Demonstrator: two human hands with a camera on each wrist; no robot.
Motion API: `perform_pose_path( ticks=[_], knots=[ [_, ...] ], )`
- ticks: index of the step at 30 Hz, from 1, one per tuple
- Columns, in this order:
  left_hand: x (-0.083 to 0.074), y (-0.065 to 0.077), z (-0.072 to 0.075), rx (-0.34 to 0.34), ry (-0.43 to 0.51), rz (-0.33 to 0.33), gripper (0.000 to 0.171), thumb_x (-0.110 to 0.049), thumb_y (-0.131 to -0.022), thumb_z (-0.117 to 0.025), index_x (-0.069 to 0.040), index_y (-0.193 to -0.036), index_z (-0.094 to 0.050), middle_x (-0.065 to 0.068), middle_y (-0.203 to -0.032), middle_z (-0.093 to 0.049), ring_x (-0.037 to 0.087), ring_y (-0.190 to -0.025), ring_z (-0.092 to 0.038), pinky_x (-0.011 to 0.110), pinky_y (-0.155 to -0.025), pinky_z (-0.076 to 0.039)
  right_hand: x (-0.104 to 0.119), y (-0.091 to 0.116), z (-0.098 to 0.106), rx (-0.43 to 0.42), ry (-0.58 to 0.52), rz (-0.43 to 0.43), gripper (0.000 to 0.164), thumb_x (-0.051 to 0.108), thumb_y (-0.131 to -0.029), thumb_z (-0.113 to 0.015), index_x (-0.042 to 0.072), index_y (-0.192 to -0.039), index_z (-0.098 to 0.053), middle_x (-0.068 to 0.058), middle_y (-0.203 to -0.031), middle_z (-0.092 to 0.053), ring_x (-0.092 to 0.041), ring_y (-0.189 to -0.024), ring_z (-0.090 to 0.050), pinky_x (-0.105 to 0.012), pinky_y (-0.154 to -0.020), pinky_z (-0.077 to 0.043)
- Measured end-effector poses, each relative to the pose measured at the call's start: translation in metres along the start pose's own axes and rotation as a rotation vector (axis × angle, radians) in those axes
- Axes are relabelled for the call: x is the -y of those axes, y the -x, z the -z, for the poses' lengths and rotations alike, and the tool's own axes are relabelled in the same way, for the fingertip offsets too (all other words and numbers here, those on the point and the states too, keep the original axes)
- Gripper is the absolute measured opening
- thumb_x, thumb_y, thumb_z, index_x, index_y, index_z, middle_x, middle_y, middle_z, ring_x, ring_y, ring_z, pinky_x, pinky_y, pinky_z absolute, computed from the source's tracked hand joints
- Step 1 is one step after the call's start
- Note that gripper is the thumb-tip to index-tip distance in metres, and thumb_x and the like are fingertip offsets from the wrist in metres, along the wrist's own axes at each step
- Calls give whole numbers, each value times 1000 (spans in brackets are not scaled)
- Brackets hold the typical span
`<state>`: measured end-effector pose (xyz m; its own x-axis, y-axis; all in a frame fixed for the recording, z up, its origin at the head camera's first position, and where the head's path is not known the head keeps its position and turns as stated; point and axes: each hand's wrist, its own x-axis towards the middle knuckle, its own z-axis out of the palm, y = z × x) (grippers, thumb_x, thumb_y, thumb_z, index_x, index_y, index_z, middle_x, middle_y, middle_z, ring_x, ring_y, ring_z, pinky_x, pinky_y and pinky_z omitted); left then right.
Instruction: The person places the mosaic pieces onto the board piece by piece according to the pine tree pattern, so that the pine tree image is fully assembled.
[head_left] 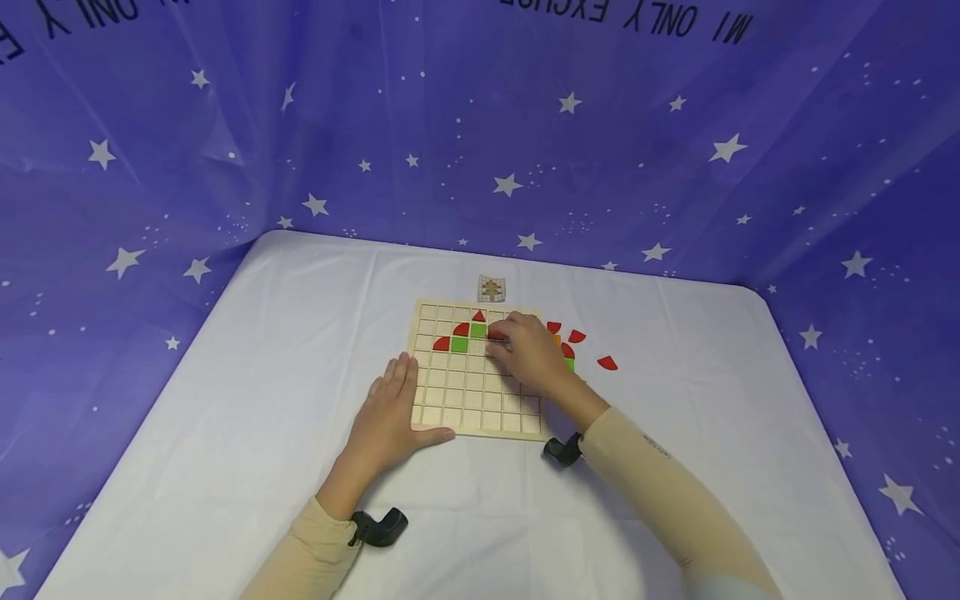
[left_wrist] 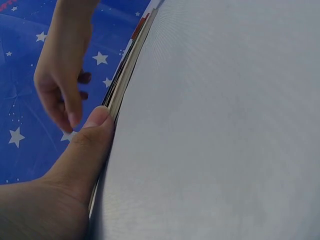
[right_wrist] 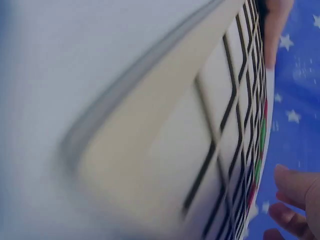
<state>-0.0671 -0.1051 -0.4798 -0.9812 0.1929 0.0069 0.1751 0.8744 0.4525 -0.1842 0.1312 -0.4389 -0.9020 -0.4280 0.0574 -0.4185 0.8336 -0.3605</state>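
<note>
A light wooden grid board [head_left: 453,397] lies on the table. On it are a red triangle [head_left: 479,317], two green squares [head_left: 460,344] in a step, and red quarter-round pieces [head_left: 442,343] beside them. My left hand [head_left: 385,414] rests at the board's left edge and lower corner, thumb [left_wrist: 97,117] against the rim. Over the upper right of the board, my right hand [head_left: 528,352] has its fingertips at another red piece [head_left: 496,331], partly hidden beneath them. The right thumb and fingers [right_wrist: 295,185] look loosely bent and apart, with nothing visible between them.
Right of the board lie loose red pieces [head_left: 607,363], with orange and green ones partly hidden by my right hand. A small pattern card [head_left: 491,289] with a tree lies behind the board. White cloth [head_left: 315,333] covers the table; a purple starred curtain [head_left: 450,125] surrounds it.
</note>
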Motion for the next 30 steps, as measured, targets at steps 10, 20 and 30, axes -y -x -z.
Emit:
perform_pose_path(
  ticks=[10, 20, 30],
  knots=[
    [2, 1, -2, 2, 8, 4, 128, -69, -71, -76, 6, -156, -16, 23, -165, -12, 39, -154, -14, 55, -122, -21, -68, 26, 29, 41, -54, -161, 44, 33, -92, -71, 15, -131, -65, -5, -118, -64, -26, -106, -56, -46, -93, -49],
    [3, -1, -3, -5, 14, -3, 128, -69, -71, -76, 6, -156, -16, 23, -165, -13, 39, -153, -14, 56, -122, -22, -97, 42, 23, 77, -49, -156, 38, 31, -93, -71, 15, -127, -68, -5, -114, -65, -26, -100, -52, -41, -87, -46],
    [3, -1, -3, 6, 19, 2, 129, -70, -71, -75, 6, -156, -15, 22, -165, -11, 38, -154, -12, 55, -123, -20, -109, 41, 22, 95, -106, -181, 37, 32, -93, -70, 16, -127, -67, -5, -120, -64, -27, -109, -53, -47, -102, -45]
  ],
)
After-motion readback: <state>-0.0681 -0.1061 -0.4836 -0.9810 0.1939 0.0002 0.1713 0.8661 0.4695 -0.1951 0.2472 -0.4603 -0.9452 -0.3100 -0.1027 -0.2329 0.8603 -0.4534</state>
